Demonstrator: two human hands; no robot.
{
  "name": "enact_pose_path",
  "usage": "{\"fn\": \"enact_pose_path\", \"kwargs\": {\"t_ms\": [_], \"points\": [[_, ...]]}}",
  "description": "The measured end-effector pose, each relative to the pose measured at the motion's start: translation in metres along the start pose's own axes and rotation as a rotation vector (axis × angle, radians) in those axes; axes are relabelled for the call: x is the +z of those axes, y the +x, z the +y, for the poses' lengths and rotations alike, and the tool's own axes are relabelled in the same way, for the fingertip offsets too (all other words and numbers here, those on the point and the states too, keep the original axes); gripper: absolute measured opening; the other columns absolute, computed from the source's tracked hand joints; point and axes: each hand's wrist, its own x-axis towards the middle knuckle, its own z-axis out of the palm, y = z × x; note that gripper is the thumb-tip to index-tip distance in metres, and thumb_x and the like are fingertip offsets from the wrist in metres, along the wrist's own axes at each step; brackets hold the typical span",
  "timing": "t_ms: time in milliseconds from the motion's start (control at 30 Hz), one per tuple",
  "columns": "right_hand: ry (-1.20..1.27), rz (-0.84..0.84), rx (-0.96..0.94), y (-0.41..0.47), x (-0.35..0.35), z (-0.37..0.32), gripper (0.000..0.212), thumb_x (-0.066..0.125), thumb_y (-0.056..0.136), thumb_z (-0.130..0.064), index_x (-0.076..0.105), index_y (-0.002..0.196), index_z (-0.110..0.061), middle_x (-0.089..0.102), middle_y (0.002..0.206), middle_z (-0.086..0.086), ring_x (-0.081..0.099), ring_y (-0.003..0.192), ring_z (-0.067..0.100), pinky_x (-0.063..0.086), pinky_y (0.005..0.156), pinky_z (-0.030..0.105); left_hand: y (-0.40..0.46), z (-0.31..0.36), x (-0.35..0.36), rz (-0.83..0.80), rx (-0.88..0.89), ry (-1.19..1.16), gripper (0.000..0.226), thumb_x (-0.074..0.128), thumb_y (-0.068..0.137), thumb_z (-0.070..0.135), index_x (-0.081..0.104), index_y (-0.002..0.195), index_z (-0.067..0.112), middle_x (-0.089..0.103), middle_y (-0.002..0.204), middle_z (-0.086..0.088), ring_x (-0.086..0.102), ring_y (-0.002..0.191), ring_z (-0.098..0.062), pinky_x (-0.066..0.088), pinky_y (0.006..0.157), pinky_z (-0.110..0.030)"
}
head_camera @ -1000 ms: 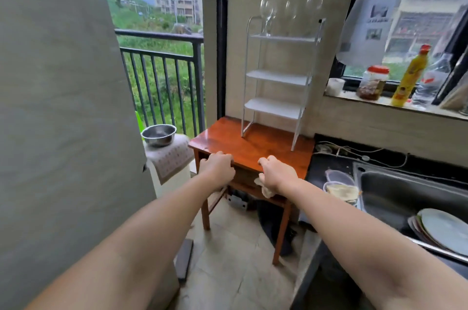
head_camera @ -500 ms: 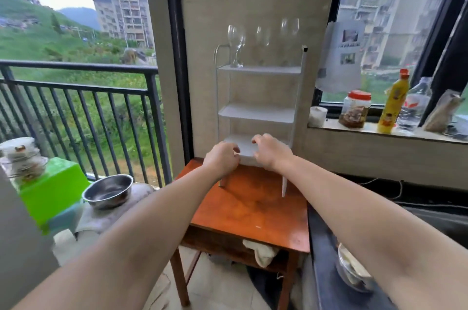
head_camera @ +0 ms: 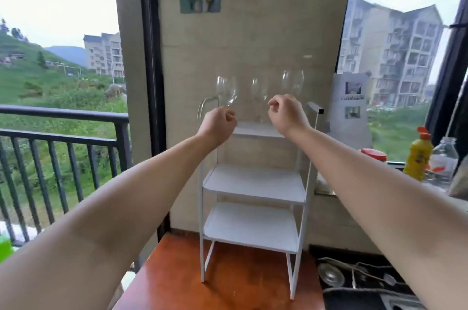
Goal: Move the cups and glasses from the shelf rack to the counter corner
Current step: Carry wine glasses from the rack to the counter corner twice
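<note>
Three clear wine glasses stand upright in a row on the top tier of a white shelf rack (head_camera: 253, 183) — the left glass (head_camera: 227, 90), the middle glass (head_camera: 259, 88), and the right glass (head_camera: 292, 82), each apart from its neighbour. Their stems are partly hidden. The rack's two lower tiers are bare — it stands on a reddish-brown wooden table (head_camera: 228, 284) against the wall.

both hands (head_camera: 218, 121) up from table (head_camera: 228, 282) to top-shelf glasses (head_camera: 228, 90)
</note>
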Motion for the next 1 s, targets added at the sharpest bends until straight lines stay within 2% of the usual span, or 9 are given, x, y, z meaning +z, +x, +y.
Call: {"fn": "enact_pose_path", "kwargs": {"t_ms": [100, 200, 267, 367, 467, 633, 700, 833, 1000], "points": [[0.113, 0.027, 0.286, 0.036, 0.011, 0.015, 0.037, 0.048, 0.091, -0.012, 0.057, 0.125, -0.001, 0.055, 0.129, 0.019, 0.058, 0.112, 0.036, 0.047, 0.099, 0.035, 0.036, -0.006, 0.007, 0.092, -0.085, -0.037, 0.017, 0.052, 0.085, 0.007, 0.065, 0.082, -0.003, 0.064, 0.095, -0.021, 0.058, 0.091, -0.033, 0.043, 0.074, -0.033], [0.400, -0.041, 0.608, 0.057, 0.024, 0.031, 0.034, 0.049, 0.091, -0.009, 0.053, 0.123, 0.003, 0.055, 0.116, 0.015, 0.064, 0.075, 0.031, 0.059, 0.083, 0.046, 0.057, -0.014, 0.019, 0.017, -0.236, -0.080, 0.029, 0.054, 0.088, 0.014, 0.063, 0.107, -0.005, 0.068, 0.107, -0.023, 0.064, 0.101, -0.036, 0.048, 0.081, -0.034], [0.572, -0.067, 0.697, 0.068, 0.032, 0.037, 0.017, 0.047, 0.093, -0.002, 0.052, 0.109, -0.001, 0.057, 0.108, 0.019, 0.059, 0.065, 0.028, 0.061, 0.065, 0.041, 0.072, -0.021, 0.024, -0.049, -0.291, -0.125, 0.031, 0.054, 0.088, 0.015, 0.061, 0.110, -0.005, 0.069, 0.106, -0.023, 0.066, 0.100, -0.036, 0.052, 0.082, -0.035], [0.730, -0.053, 0.752, 0.080, 0.041, 0.044, 0.022, 0.043, 0.093, 0.003, 0.050, 0.109, -0.010, 0.053, 0.085, 0.013, 0.051, 0.059, 0.022, 0.048, 0.032, 0.023, 0.087, -0.030, 0.029, -0.081, -0.322, -0.259, 0.018, 0.054, 0.085, 0.008, 0.062, 0.100, 0.001, 0.066, 0.081, -0.014, 0.069, 0.091, -0.032, 0.054, 0.071, -0.039], [0.817, -0.046, 0.780, 0.090, 0.047, 0.048, 0.022, 0.041, 0.095, 0.003, 0.048, 0.109, -0.012, 0.049, 0.077, 0.009, 0.049, 0.058, 0.021, 0.051, 0.039, 0.030, 0.097, -0.035, 0.033, -0.098, -0.340, -0.303, 0.006, 0.054, 0.088, 0.007, 0.059, 0.087, 0.005, 0.056, 0.063, -0.006, 0.069, 0.082, -0.030, 0.046, 0.063, -0.028], [0.779, -0.034, 0.817, 0.095, 0.049, 0.057, 0.025, 0.030, 0.099, 0.001, 0.045, 0.108, -0.016, 0.048, 0.079, 0.005, 0.050, 0.062, 0.020, 0.050, 0.032, 0.027, 0.103, -0.041, 0.034, -0.091, -0.341, -0.340, 0.016, 0.047, 0.091, 0.005, 0.060, 0.081, 0.005, 0.056, 0.059, -0.007, 0.053, 0.049, -0.017, 0.038, 0.048, -0.021], [0.761, -0.054, 0.828, 0.095, 0.046, 0.058, 0.027, 0.024, 0.101, -0.001, 0.047, 0.096, -0.013, 0.047, 0.079, 0.005, 0.050, 0.062, 0.019, 0.049, 0.030, 0.026, 0.104, -0.042, 0.034, -0.087, -0.332, -0.358, 0.020, 0.047, 0.091, 0.005, 0.058, 0.075, 0.006, 0.054, 0.060, -0.006, 0.053, 0.049, -0.016, 0.037, 0.047, -0.020], [0.654, -0.028, 0.765, 0.091, 0.043, 0.056, 0.032, 0.034, 0.100, -0.007, 0.037, 0.069, -0.013, 0.051, 0.078, 0.007, 0.057, 0.055, 0.016, 0.051, 0.051, 0.024, 0.104, -0.042, 0.034, -0.114, -0.298, -0.387, 0.029, 0.048, 0.093, 0.005, 0.054, 0.065, 0.010, 0.056, 0.066, -0.005, 0.054, 0.051, -0.014, 0.040, 0.040, -0.017], [0.678, -0.015, 0.798, 0.084, 0.034, 0.044, 0.036, 0.020, 0.103, -0.004, 0.035, 0.071, -0.009, 0.046, 0.072, 0.004, 0.048, 0.018, 0.010, 0.037, 0.023, 0.015, 0.099, -0.031, 0.029, -0.133, -0.239, -0.447, 0.018, 0.048, 0.095, 0.005, 0.058, 0.080, 0.006, 0.061, 0.075, -0.005, 0.054, 0.053, -0.013, 0.043, 0.047, -0.022]]}}
